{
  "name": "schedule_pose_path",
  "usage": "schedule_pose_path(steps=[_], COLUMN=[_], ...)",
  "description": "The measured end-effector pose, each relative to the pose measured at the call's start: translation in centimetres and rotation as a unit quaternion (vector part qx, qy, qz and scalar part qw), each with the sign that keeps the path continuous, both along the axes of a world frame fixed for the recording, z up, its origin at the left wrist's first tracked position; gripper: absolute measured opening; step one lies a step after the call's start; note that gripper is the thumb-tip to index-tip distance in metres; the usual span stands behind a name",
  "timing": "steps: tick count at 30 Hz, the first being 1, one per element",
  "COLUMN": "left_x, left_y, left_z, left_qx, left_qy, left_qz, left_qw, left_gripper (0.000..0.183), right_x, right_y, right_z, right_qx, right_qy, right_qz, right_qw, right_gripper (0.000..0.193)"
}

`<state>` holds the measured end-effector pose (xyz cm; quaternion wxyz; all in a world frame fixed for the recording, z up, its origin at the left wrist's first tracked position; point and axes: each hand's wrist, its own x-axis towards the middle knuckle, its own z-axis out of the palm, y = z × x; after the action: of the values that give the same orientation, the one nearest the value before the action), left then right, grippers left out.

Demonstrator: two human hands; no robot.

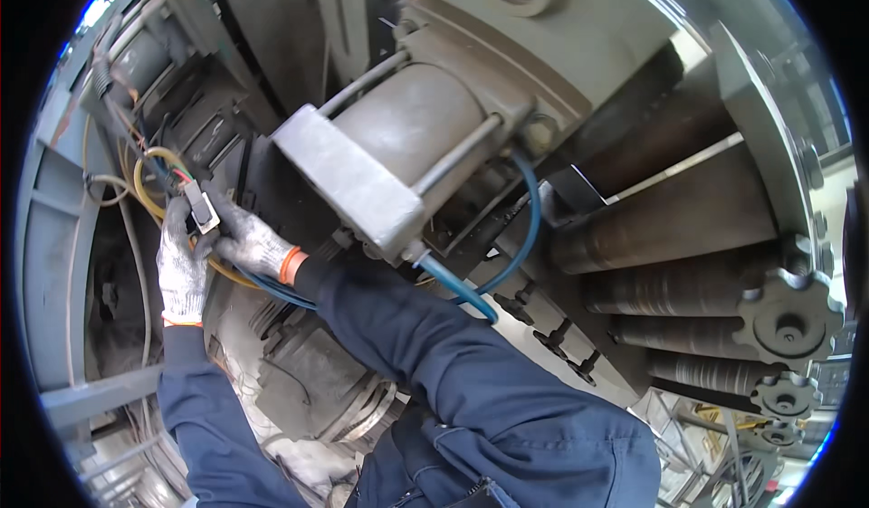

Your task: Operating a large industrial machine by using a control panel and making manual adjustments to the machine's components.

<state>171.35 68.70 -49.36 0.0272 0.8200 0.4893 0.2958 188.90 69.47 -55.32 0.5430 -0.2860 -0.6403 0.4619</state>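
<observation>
A small grey and white rectangular wire connector [201,208], with red, green and yellow wires [185,174] at its upper end, is between my gloved hands at the left. My left hand [183,259] comes up from below, its fingers closed on the connector's left side. From the right, my right hand [252,238] reaches across and grips the connector's other side with its fingertips. Both gloves are whitish with dark, dirty fingers and orange cuffs. A yellow cable [142,180] loops just beside the connector, and blue hoses [281,291] run below my right wrist.
A large grey pneumatic cylinder [407,119] with a pale end block [348,178] juts out above my right arm. Blue air hose [534,209] curves from it. Dark rollers [670,205] with toothed wheels [787,318] stand at the right. A blue-grey frame [56,264] borders the left.
</observation>
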Motion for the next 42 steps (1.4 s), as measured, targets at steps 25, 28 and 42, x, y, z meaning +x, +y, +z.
schedule_pose_path(steps=[25, 28, 42], left_x=[5.4, 8.5, 37.2], left_y=[-6.2, -7.0, 5.2], left_z=[13.6, 16.1, 29.4], left_qx=[0.092, 0.132, 0.293], left_qy=[-0.040, -0.013, 0.046], left_qz=[-0.149, -0.188, -0.359], left_qw=[0.984, 0.973, 0.885], left_gripper=[0.050, 0.049, 0.061], right_x=[37.0, 44.2, 43.7], right_y=[-12.5, -7.6, -5.4], right_z=[10.5, 5.7, 11.2], right_qx=[-0.074, 0.013, 0.194], right_qy=[-0.157, 0.027, 0.112], right_qz=[-0.733, -0.711, -0.670], right_qw=[0.657, 0.703, 0.708], right_gripper=[0.066, 0.046, 0.042])
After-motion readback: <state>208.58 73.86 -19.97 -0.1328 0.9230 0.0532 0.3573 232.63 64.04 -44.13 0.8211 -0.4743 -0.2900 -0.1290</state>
